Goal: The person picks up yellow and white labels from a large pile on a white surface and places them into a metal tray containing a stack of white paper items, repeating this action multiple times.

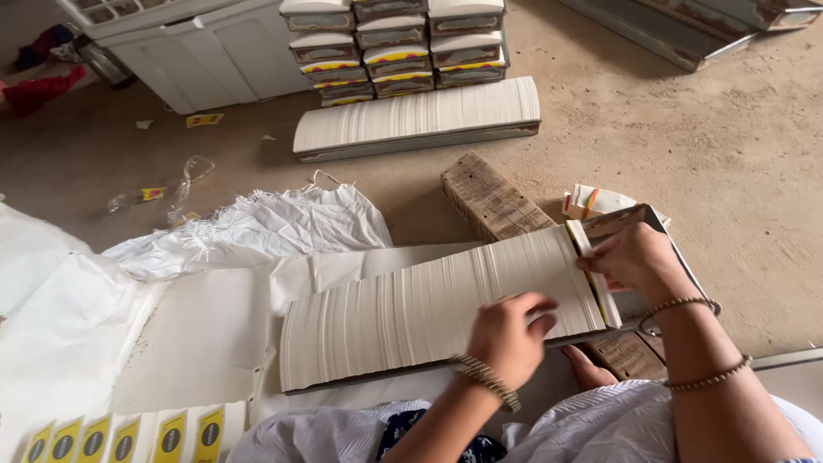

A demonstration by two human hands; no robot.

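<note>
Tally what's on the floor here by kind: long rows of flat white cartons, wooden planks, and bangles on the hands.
Long rows of flat white cartons: 2 (second)
Wooden planks: 1
Bangles: 3, one on the left hand, two on the right hand
Total: 6

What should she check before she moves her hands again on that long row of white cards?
1. Left hand rests on the row of white cards: ok.
2. Right hand has a grip on the cards at the row's right end: ok.
3. Row leans evenly, no gaps: ok.
4. Row sits fully in its tray: cannot tell.
5. Wooden plank steady under the tray: cannot tell.
</note>
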